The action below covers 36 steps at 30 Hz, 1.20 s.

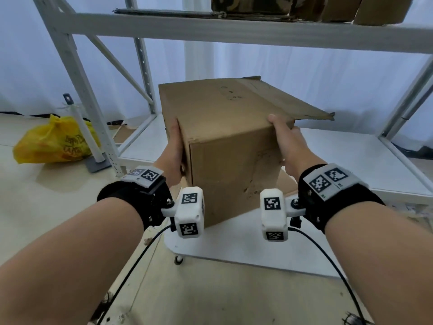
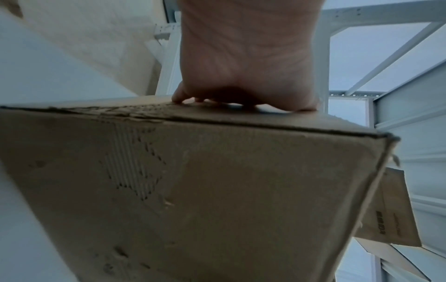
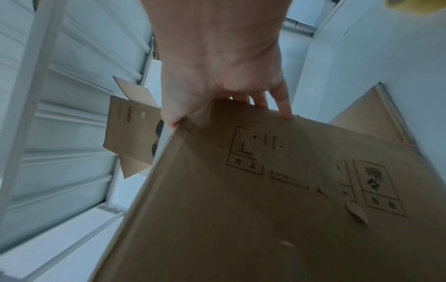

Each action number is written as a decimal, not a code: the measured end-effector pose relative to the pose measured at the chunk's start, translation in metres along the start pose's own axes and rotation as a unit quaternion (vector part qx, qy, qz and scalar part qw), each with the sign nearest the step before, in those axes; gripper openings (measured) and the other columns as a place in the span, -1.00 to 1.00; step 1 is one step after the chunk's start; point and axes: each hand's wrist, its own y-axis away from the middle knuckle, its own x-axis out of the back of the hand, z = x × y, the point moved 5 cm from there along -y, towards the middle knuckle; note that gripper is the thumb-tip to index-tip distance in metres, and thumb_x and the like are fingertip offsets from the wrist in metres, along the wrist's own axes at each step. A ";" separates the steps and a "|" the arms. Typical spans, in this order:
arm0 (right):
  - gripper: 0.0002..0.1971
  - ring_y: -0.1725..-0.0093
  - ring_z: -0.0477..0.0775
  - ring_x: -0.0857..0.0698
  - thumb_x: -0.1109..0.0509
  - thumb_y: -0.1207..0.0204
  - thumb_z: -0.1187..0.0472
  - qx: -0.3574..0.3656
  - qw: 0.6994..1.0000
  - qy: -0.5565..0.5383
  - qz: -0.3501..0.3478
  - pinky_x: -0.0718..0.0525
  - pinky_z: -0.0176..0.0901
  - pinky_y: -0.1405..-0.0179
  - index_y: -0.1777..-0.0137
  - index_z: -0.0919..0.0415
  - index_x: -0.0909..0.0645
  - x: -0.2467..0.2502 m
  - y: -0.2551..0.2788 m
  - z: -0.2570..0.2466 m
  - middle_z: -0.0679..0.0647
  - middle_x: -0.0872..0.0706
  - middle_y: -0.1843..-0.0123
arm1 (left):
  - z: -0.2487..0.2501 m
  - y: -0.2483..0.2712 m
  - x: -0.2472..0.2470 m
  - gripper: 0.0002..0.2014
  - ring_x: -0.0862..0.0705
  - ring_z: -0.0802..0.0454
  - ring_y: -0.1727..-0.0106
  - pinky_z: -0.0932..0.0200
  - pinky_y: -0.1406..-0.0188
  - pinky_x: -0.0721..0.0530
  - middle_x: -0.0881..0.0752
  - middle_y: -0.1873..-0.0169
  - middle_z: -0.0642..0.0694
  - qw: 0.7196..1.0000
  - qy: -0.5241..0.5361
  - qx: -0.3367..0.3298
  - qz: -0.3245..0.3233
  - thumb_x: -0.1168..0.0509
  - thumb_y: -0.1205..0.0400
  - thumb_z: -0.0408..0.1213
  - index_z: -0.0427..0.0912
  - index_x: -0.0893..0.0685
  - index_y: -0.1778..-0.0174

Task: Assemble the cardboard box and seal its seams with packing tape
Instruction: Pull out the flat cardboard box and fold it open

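Head view, left to right: yellow bag (image 1: 56,139) on floor, left hand (image 1: 174,146) gripping the cardboard box (image 1: 225,141), fingers (image 2: 179,97) curled over its left side, box tilted above white table (image 1: 246,245), right hand (image 1: 287,141) fingers (image 3: 284,106) pinching its right top edge.

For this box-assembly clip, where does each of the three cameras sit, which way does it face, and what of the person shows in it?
Head: worn on the head, facing forward and down at the cardboard box before a white shelving rack; both forearms, the left hand and the right hand show.
Left wrist: on the left wrist, looking along the palm at a box face; only that hand shows.
Right wrist: on the right wrist, looking along the hand at the box side with printed handling symbols; only that hand shows.
Shared: all three see the box and rack.
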 end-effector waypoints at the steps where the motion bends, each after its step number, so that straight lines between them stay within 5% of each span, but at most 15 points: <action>1: -0.04 -0.41 0.15 -0.45 -0.35 -0.28 -0.38 -0.004 1.000 0.000 -0.003 -0.46 0.27 -0.40 -0.61 0.09 -0.18 -0.003 0.007 0.001 0.05 -0.43 -0.48 | 0.001 0.005 0.007 -0.12 -0.67 -0.06 -0.18 0.03 -0.07 -0.65 -0.74 -0.16 -0.08 1.000 -0.006 0.001 0.002 0.20 -0.42 0.58 0.05 -0.60 -0.35; 7: -0.07 -0.47 0.16 -0.40 -0.29 -0.39 -0.38 -0.025 0.999 -0.004 -0.021 -0.41 0.29 -0.45 -0.64 0.13 -0.13 -0.012 0.040 0.004 0.07 -0.37 -0.55 | 0.011 0.034 0.035 -0.10 -0.57 -0.07 -0.34 -0.14 -0.43 -0.46 -0.66 -0.29 -0.05 0.999 -0.042 -0.020 0.021 0.06 -0.34 0.63 0.14 -0.50 -0.45; 11: -0.17 -0.31 0.14 -0.44 -0.27 -0.46 -0.33 -0.044 0.998 -0.049 -0.024 -0.48 0.24 -0.34 -0.61 0.12 -0.17 -0.012 0.050 0.004 0.05 -0.42 -0.47 | 0.028 0.043 0.029 -0.33 -0.70 0.17 0.03 0.24 0.16 -0.67 -0.77 0.03 0.08 0.994 -0.092 -0.062 -0.016 0.07 -0.48 0.52 0.16 -0.62 -0.22; 14: -0.29 -0.34 0.24 -0.48 -0.19 -0.50 -0.29 -0.077 0.989 -0.120 -0.032 -0.48 0.46 -0.31 -0.58 0.05 -0.25 -0.012 0.055 0.008 0.03 -0.47 -0.41 | 0.061 0.047 0.022 0.03 -0.61 0.12 -0.26 0.16 -0.16 -0.61 -0.55 -0.41 0.07 0.976 -0.174 -0.113 -0.065 -0.11 -0.18 0.68 0.24 -0.32 -0.55; 16: -0.37 -0.32 0.32 -0.55 -0.12 -0.49 -0.30 -0.111 0.978 -0.172 -0.049 -0.56 0.52 -0.17 -0.49 -0.01 -0.41 -0.013 0.056 0.014 0.06 -0.57 -0.39 | 0.089 0.059 0.006 0.03 -0.56 0.16 -0.26 0.19 -0.09 -0.61 -0.39 -0.47 0.13 0.949 -0.254 -0.151 -0.111 -0.12 -0.15 0.68 0.39 -0.15 -0.57; 18: -0.42 -0.18 0.35 -0.65 -0.04 -0.49 -0.32 -0.148 0.961 -0.221 -0.079 -0.64 0.51 0.01 -0.33 -0.01 -0.56 -0.016 0.054 0.025 0.15 -0.69 -0.27 | 0.114 0.074 -0.016 -0.08 -0.42 0.03 -0.42 0.05 -0.32 -0.50 -0.24 -0.54 0.11 0.905 -0.367 -0.174 -0.123 -0.10 -0.22 0.66 0.53 -0.05 -0.53; 20: -0.37 -0.07 0.37 -0.69 0.06 -0.55 -0.33 -0.199 0.941 -0.258 -0.095 -0.66 0.53 0.14 -0.20 0.10 -0.62 -0.017 0.057 0.038 0.24 -0.77 -0.08 | 0.125 0.079 -0.041 -0.01 -0.28 -0.11 -0.55 -0.15 -0.50 -0.32 -0.15 -0.61 0.04 0.843 -0.484 -0.181 -0.149 -0.17 -0.20 0.64 0.51 0.04 -0.54; 23: -0.30 -0.08 0.38 -0.70 0.09 -0.57 -0.32 -0.251 0.924 -0.264 -0.112 -0.67 0.48 0.15 -0.20 0.20 -0.66 -0.016 0.054 0.060 0.32 -0.80 0.02 | 0.107 0.066 -0.056 0.04 -0.38 -0.15 -0.48 -0.18 -0.46 -0.39 -0.21 -0.59 -0.04 0.784 -0.572 -0.167 -0.176 -0.34 -0.34 0.43 0.35 0.16 -0.61; 26: -0.45 -0.12 0.35 -0.72 -0.05 -0.60 -0.12 -0.235 0.947 -0.187 -0.112 -0.71 0.33 0.12 -0.35 0.23 -0.61 -0.002 0.050 0.070 0.32 -0.77 -0.11 | 0.078 0.048 -0.051 0.00 -0.22 -0.29 -0.58 -0.28 -0.53 -0.25 -0.05 -0.64 -0.14 0.752 -0.619 -0.190 -0.126 -0.32 -0.40 0.38 0.34 0.19 -0.61; 28: -0.60 0.01 0.33 -0.73 -0.11 -0.66 0.03 -0.209 0.963 -0.137 -0.097 -0.77 0.22 0.32 -0.17 0.32 -0.63 0.006 0.053 0.063 0.32 -0.76 0.00 | 0.063 0.044 -0.056 -0.07 -0.19 -0.34 -0.58 -0.32 -0.52 -0.23 -0.10 -0.63 -0.19 0.714 -0.650 -0.240 -0.102 -0.27 -0.45 0.38 0.30 0.12 -0.62; 31: -0.71 0.04 0.34 -0.70 -0.13 -0.60 0.15 -0.142 0.988 -0.061 -0.032 -0.74 0.33 0.03 -0.09 0.33 -0.59 0.018 0.048 0.047 0.34 -0.71 0.00 | 0.042 0.043 -0.077 -0.21 -0.25 -0.26 -0.57 -0.25 -0.53 -0.24 -0.21 -0.61 -0.19 0.648 -0.692 -0.298 -0.112 -0.20 -0.56 0.27 0.18 -0.02 -0.65; 33: -0.58 -0.08 0.31 -0.64 -0.17 -0.46 0.16 -0.061 0.997 0.037 0.042 -0.65 0.29 -0.21 -0.28 0.31 -0.48 0.027 0.036 0.035 0.30 -0.64 -0.21 | 0.031 0.040 -0.083 -0.28 -0.20 -0.20 -0.61 -0.21 -0.58 -0.16 -0.16 -0.64 -0.16 0.629 -0.708 -0.302 -0.110 -0.16 -0.60 0.23 0.17 -0.05 -0.65; 36: -0.59 -0.22 0.22 -0.56 -0.21 -0.53 0.02 0.033 0.994 0.071 0.074 -0.57 0.16 -0.29 -0.33 0.15 -0.45 0.029 0.037 0.010 0.16 -0.50 -0.33 | 0.023 0.033 -0.085 -0.31 -0.14 -0.17 -0.64 -0.20 -0.61 -0.09 -0.10 -0.66 -0.13 0.615 -0.721 -0.304 -0.101 -0.11 -0.63 0.24 0.20 -0.03 -0.65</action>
